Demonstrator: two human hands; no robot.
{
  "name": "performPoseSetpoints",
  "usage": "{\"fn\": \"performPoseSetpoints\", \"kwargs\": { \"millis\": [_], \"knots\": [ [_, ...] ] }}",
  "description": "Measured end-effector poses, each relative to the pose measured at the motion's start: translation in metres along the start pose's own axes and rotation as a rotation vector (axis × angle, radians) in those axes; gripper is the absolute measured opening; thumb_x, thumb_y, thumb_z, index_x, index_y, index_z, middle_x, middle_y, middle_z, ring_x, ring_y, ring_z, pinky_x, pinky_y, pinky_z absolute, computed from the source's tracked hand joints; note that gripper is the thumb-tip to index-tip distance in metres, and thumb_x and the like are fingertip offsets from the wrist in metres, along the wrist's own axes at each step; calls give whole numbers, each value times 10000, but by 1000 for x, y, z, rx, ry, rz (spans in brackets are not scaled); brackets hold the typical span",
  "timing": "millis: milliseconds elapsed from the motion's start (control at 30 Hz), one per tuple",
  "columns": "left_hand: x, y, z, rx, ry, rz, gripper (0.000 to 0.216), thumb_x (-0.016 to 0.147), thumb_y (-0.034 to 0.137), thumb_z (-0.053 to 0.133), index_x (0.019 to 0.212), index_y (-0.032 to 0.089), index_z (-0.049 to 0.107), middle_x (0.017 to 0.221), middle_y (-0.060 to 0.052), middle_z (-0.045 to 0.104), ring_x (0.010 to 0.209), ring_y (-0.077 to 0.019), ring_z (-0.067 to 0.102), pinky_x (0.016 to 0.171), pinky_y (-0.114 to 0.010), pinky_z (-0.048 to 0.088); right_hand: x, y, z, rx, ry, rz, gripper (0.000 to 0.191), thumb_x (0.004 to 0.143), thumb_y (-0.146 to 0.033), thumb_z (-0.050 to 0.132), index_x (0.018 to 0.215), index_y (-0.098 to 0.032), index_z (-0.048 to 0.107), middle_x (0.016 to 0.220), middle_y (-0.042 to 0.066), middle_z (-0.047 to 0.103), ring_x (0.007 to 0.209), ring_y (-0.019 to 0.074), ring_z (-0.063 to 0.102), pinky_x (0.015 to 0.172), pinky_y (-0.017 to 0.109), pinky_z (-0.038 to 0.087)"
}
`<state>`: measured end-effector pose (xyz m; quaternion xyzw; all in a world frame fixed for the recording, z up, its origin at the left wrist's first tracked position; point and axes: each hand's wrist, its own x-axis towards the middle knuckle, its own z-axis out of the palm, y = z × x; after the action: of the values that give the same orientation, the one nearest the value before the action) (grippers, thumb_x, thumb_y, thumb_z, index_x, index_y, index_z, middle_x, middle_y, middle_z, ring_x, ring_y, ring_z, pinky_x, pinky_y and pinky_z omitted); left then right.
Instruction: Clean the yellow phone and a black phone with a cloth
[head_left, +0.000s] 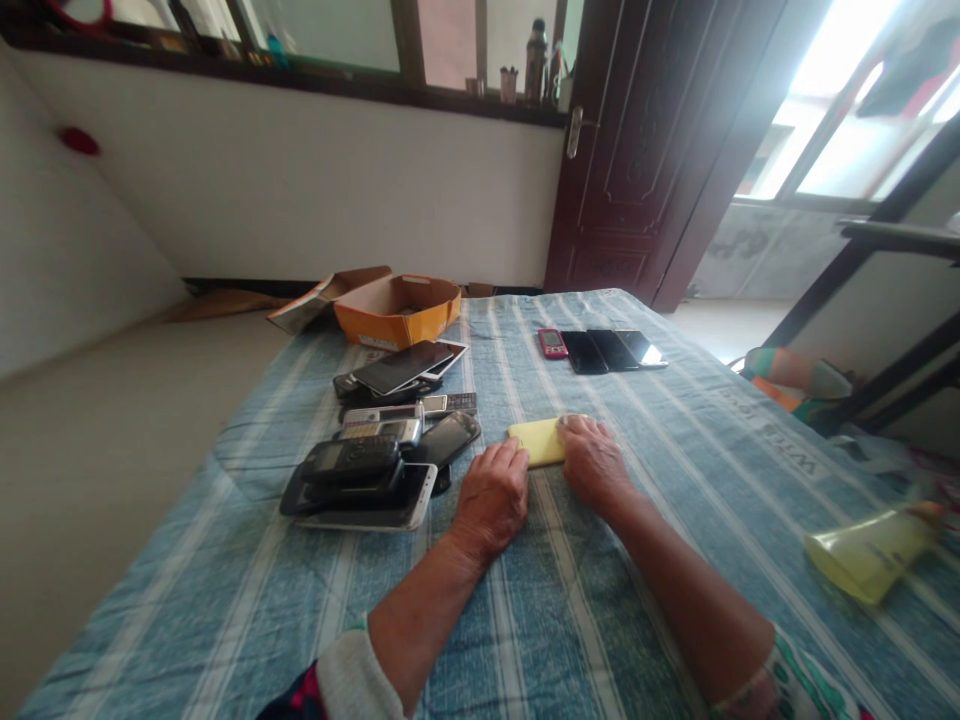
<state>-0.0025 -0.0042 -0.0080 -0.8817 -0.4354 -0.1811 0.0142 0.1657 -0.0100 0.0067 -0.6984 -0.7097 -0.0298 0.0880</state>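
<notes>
A yellow phone (535,441) lies flat on the blue striped cloth (570,590) in front of me. My right hand (592,462) rests on its right end with the fingers curled over it. Just left of the phone's near edge, my left hand (491,497) lies palm down on the cloth and touches it with the fingertips. A pile of several dark and silver phones (382,440) lies to the left of my left hand.
An open orange cardboard box (397,310) stands at the far edge of the cloth. A red phone (553,342) and three black phones (611,350) lie in a row at the far right. A yellow-green spray bottle (870,550) lies at the right edge. A dark door (645,150) stands behind.
</notes>
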Motion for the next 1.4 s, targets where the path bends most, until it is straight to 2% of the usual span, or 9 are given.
{"fn": "performPoseSetpoints", "kwargs": {
  "millis": [233,333,533,600,700,900,1033,1267,1400],
  "knots": [
    [0,0,0,-24,-11,-12,265,874,137,505,1114,128,617,1272,-150,597,1130,-284,551,920,-416,471,12,12,0,17,-27,137,352,921,-119,358,1175,-152,600,1173,112,601,1046,230,517,880,308,328],
    [0,0,1,-26,1,-6,264,877,134,497,1110,128,619,1262,-154,602,1122,-286,555,916,-424,476,12,9,3,22,4,124,321,905,-104,375,1099,-146,626,1111,118,610,1026,240,512,865,314,337],
    [0,-2,5,-51,43,-2,303,899,151,475,1172,107,599,1252,-154,612,1109,-278,569,932,-409,477,16,-17,11,181,83,-283,250,935,-149,401,1031,-194,628,1068,68,609,1035,202,481,911,289,335],
    [0,-3,6,-64,58,2,325,898,141,469,1202,118,584,1254,-146,613,1112,-267,571,937,-400,476,19,-21,11,211,80,-340,243,945,-174,405,1044,-194,626,1054,64,612,1021,197,483,909,290,336],
    [0,-3,6,-43,55,3,317,897,148,470,1187,117,594,1249,-157,613,1105,-275,573,927,-412,478,20,-14,11,204,65,-278,266,944,-187,409,1112,-193,615,1076,69,612,1035,203,485,909,296,330],
    [0,-2,2,-12,-3,0,286,892,156,485,1145,111,611,1270,-158,599,1129,-286,557,930,-412,472,15,19,7,133,42,65,330,914,-123,372,1102,-194,634,1085,75,614,1020,204,505,891,279,327],
    [0,0,1,0,-15,-7,272,880,142,497,1125,127,615,1277,-135,596,1125,-279,555,934,-404,470,13,18,8,119,32,127,348,895,-101,370,1120,-174,627,1090,92,614,1019,213,509,883,279,339],
    [0,1,0,-63,-17,-23,295,896,147,479,1163,110,597,1257,-144,606,1126,-278,556,939,-405,466,13,-21,13,194,53,-214,320,928,-152,398,1165,-183,611,1199,99,592,1124,218,468,958,299,337],
    [1,1,0,-86,-12,-28,313,897,147,481,1192,115,582,1265,-139,603,1143,-270,547,955,-397,457,15,-24,12,191,45,-246,322,941,-197,414,1203,-191,602,1224,89,585,1122,221,473,975,308,325]
  ]
}}
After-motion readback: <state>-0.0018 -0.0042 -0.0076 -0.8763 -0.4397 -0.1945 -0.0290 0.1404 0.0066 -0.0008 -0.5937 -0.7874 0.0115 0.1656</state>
